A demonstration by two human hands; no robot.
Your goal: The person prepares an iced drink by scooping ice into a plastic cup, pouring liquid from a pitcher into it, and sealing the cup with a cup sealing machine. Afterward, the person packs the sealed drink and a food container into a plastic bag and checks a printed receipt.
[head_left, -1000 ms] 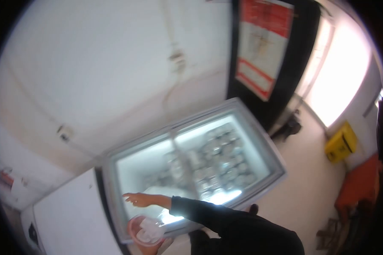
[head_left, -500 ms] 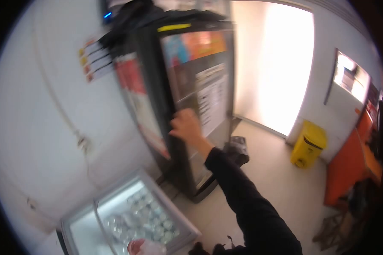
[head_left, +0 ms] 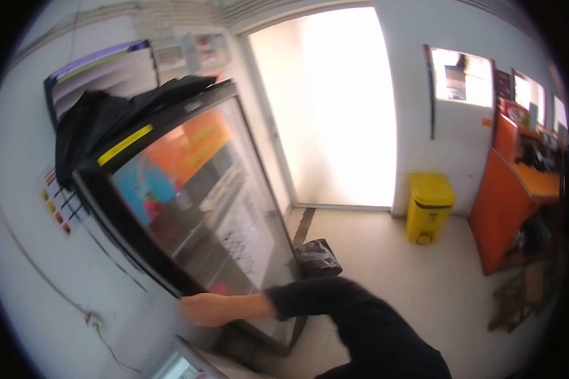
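My right hand is at the lower left edge of a tall black fridge's glass door, its fingers curled round the edge. Its black-sleeved arm reaches in from the lower right. Colourful pictures and a white printed sheet are on the glass. Shelves show dimly behind it. My left hand is out of view.
A chest freezer's corner shows at the bottom. Black cloth lies on the fridge. A black bag rests on the floor, a yellow bin stands by the wall, and an orange counter is at right.
The view has swung from the freezer to the fridge and doorway. My right hand has gone from over the freezer to the fridge door's edge. My left hand and its plastic tub have left view.
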